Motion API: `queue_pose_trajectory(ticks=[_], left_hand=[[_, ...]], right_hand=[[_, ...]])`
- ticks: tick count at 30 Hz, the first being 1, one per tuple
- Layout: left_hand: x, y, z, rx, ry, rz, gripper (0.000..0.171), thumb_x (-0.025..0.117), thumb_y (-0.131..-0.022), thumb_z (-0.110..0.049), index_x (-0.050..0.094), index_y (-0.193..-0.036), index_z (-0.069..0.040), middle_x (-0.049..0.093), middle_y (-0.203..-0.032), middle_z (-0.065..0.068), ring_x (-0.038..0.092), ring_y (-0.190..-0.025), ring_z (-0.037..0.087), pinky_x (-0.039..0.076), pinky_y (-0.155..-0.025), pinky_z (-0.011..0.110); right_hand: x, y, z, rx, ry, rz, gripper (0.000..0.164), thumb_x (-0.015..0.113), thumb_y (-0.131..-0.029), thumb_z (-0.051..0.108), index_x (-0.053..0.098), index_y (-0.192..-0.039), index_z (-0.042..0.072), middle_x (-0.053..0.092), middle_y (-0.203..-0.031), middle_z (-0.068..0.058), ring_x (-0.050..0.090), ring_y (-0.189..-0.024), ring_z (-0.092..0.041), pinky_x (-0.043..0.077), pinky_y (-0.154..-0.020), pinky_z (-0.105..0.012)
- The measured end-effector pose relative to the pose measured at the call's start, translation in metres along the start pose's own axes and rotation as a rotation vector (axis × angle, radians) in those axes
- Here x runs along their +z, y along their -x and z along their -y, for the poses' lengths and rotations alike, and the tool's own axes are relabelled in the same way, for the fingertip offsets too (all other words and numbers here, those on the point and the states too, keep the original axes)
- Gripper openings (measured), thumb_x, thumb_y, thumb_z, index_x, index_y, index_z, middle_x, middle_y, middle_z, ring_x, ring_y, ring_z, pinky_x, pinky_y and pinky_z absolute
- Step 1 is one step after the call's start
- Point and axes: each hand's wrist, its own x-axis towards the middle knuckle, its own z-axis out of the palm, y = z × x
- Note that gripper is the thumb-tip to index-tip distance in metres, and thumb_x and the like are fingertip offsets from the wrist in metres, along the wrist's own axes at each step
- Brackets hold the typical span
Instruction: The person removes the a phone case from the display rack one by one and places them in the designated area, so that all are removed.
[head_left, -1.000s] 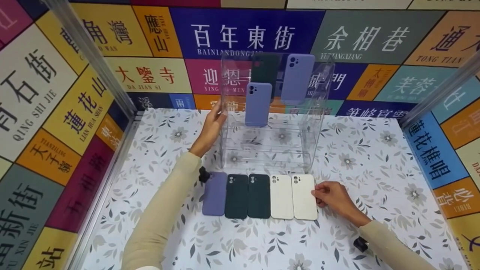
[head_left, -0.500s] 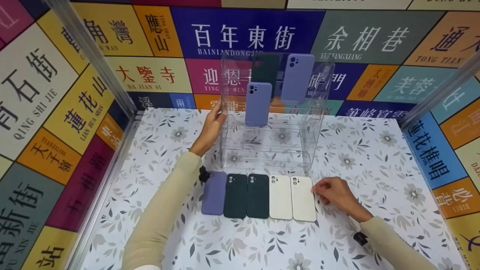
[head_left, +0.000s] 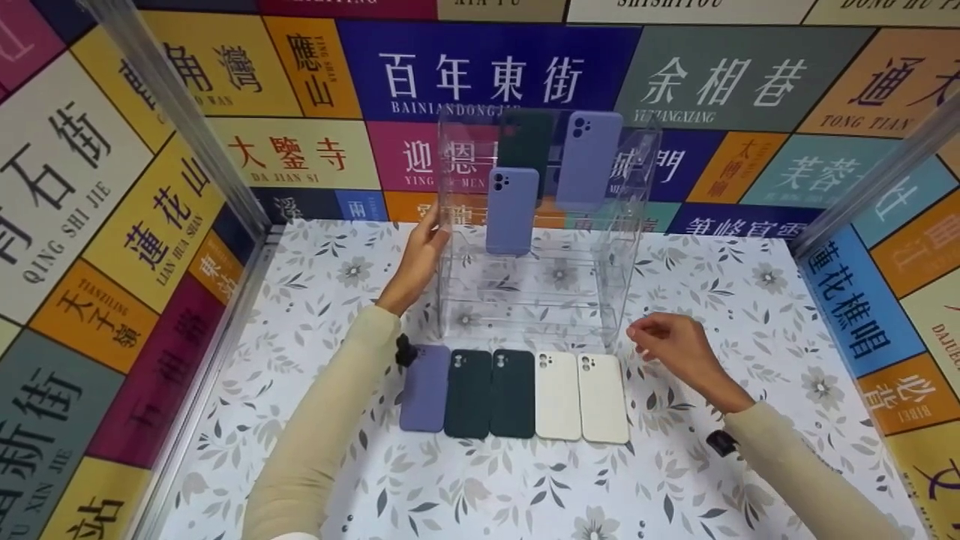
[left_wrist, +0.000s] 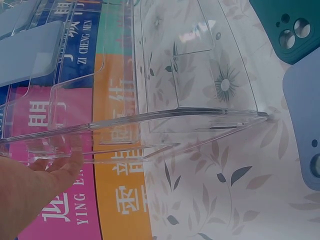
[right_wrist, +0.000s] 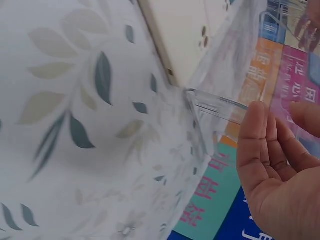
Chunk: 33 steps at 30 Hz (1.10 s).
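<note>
The person's left hand (head_left: 416, 259) grips the left wall of a clear stand (head_left: 566, 259), its fingers bent about the edge, while the right hand (head_left: 673, 341) is held above the table (head_left: 420, 480) with fingers loosely bent, pinching nothing; it is near the stand's lower right front corner, and whether a fingertip touches is hard to tell. The stand is upright on the table and carries a rear green case (head_left: 523, 142), a rear lavender case (head_left: 589, 157) beside it, and a front lavender case (head_left: 511, 211) one tier lower, partly overlapping the green. In front of the stand, five more lie flat in a row: a lavender case (head_left: 425, 388), two dark green cases (head_left: 468, 394) and two white cases (head_left: 580, 352). Each case looks matte, thin and light, probably slightly flexible and not very slippery, so a gentle pinch on the long edges should do; the outer long side of the end white case is the easiest to get at, since the row's inner edges lie side by side. The stand seems stiff, light and smooth, likely prone to slide or scratch, and perhaps brittle along its thin edges, so a steady hold low on a side wall would suit it best.
</note>
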Motion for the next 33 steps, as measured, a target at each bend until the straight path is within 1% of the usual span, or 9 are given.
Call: queue_pose_trajectory(ticks=[2, 7, 10, 14, 21, 26, 29, 33], left_hand=[[0.000, 0.000, 0.000, 0.003, -0.003, 0.001, 0.064, 0.045, -0.118, -0.012, 0.020, -0.177, -0.009, 0.029, -0.179, 0.019, 0.038, -0.160, 0.040, 0.032, -0.130, 0.056], [-0.001, 0.000, 0.000, 0.002, -0.004, 0.001, 0.064, 0.045, -0.118, -0.015, 0.020, -0.177, -0.010, 0.030, -0.179, 0.017, 0.038, -0.160, 0.039, 0.031, -0.131, 0.055], [0.000, 0.000, 0.000, 0.013, -0.003, 0.000, 0.064, 0.045, -0.118, -0.014, 0.019, -0.177, -0.009, 0.032, -0.178, 0.018, 0.040, -0.158, 0.040, 0.032, -0.131, 0.055], [0.001, 0.000, 0.001, 0.023, 0.007, 0.001, 0.064, 0.044, -0.118, -0.011, 0.020, -0.177, -0.008, 0.035, -0.176, 0.018, 0.043, -0.156, 0.039, 0.032, -0.130, 0.055], [0.001, -0.002, 0.000, 0.010, 0.023, -0.011, 0.063, 0.047, -0.118, -0.013, 0.023, -0.176, -0.010, 0.034, -0.177, 0.017, 0.043, -0.156, 0.040, 0.032, -0.130, 0.056], [0.001, -0.001, 0.000, 0.001, 0.024, -0.005, 0.063, 0.046, -0.118, -0.013, 0.023, -0.177, -0.012, 0.031, -0.179, 0.016, 0.040, -0.158, 0.041, 0.032, -0.130, 0.056], [0.000, 0.000, 0.000, -0.003, 0.019, -0.006, 0.063, 0.047, -0.118, -0.015, 0.023, -0.177, -0.012, 0.032, -0.179, 0.016, 0.041, -0.157, 0.042, 0.032, -0.130, 0.056], [0.001, 0.000, -0.001, -0.013, 0.016, -0.012, 0.064, 0.048, -0.118, -0.017, 0.023, -0.177, -0.012, 0.034, -0.177, 0.017, 0.043, -0.156, 0.042, 0.034, -0.130, 0.054]], right_hand=[[-0.002, -0.005, 0.005, -0.040, 0.005, -0.006, 0.021, 0.078, -0.104, 0.014, 0.081, -0.112, -0.006, 0.080, -0.096, -0.019, 0.075, -0.075, -0.015, 0.064, -0.065, -0.028], [-0.006, -0.018, 0.016, -0.107, 0.005, -0.012, 0.021, 0.078, -0.104, 0.013, 0.080, -0.116, -0.004, 0.080, -0.103, -0.019, 0.075, -0.081, -0.011, 0.064, -0.069, -0.028], [-0.009, -0.024, 0.025, -0.128, -0.013, 0.003, 0.022, 0.076, -0.106, 0.013, 0.080, -0.120, -0.003, 0.079, -0.110, -0.020, 0.074, -0.086, -0.008, 0.064, -0.073, -0.026], [-0.012, -0.032, 0.040, -0.138, -0.030, 0.005, 0.022, 0.076, -0.106, 0.017, 0.080, -0.121, 0.000, 0.080, -0.113, -0.019, 0.075, -0.087, -0.006, 0.064, -0.076, -0.025], [-0.009, -0.049, 0.063, -0.157, -0.034, -0.019, 0.023, 0.078, -0.105, 0.021, 0.081, -0.121, 0.004, 0.081, -0.112, -0.016, 0.077, -0.089, -0.011, 0.063, -0.080, -0.024], [-0.003, -0.062, 0.077, -0.186, -0.047, -0.026, 0.024, 0.079, -0.105, 0.018, 0.080, -0.124, 0.004, 0.080, -0.114, -0.016, 0.078, -0.094, -0.024, 0.061, -0.081, -0.020], [0.001, -0.070, 0.085, -0.197, -0.045, -0.026, 0.026, 0.079, -0.104, 0.018, 0.080, -0.126, 0.004, 0.080, -0.117, -0.015, 0.077, -0.100, -0.030, 0.059, -0.082, -0.018], [0.005, -0.079, 0.095, -0.198, -0.028, -0.008, 0.028, 0.079, -0.105, 0.023, 0.079, -0.128, 0.007, 0.080, -0.121, -0.011, 0.075, -0.107, -0.026, 0.056, -0.089, -0.019]])
